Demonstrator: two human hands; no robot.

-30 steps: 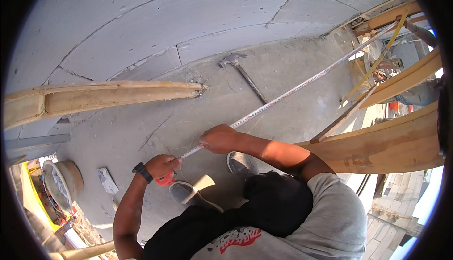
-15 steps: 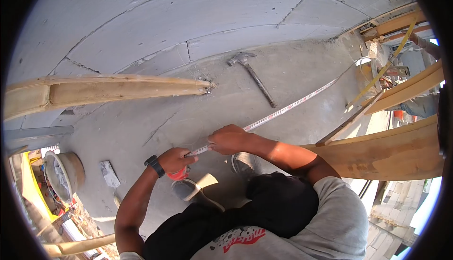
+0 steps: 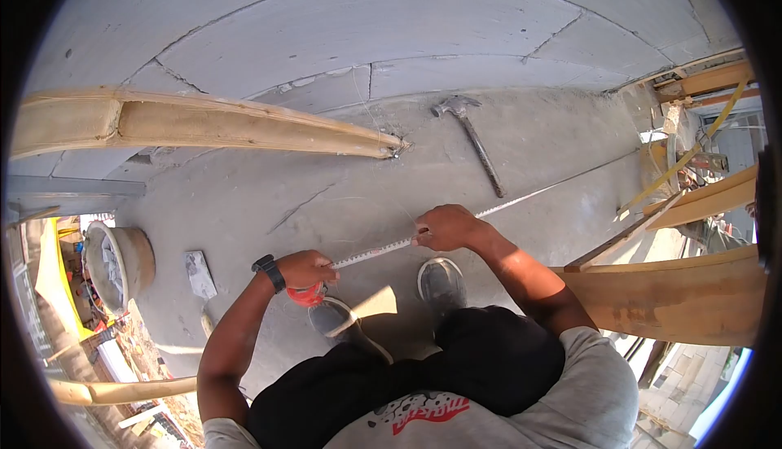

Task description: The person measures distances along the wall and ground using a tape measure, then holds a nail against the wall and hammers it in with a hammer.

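A hammer (image 3: 481,153) lies on the floor (image 3: 562,140) beside the tape measure (image 3: 375,253), whose blade (image 3: 521,198) runs from near left to far right; our left fingers (image 3: 321,269) wrap its case (image 3: 305,295), our right fingers (image 3: 427,236) pinch the blade.

Red tape case (image 3: 306,294), white blade (image 3: 375,252)

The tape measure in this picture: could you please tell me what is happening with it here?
The person's left hand holds the red tape measure, while the right hand grips its pulled-out blade. Beyond the right hand, the blade runs on toward the right side of the picture. A hammer lies on the floor near the blade, and a bucket is off to the left.
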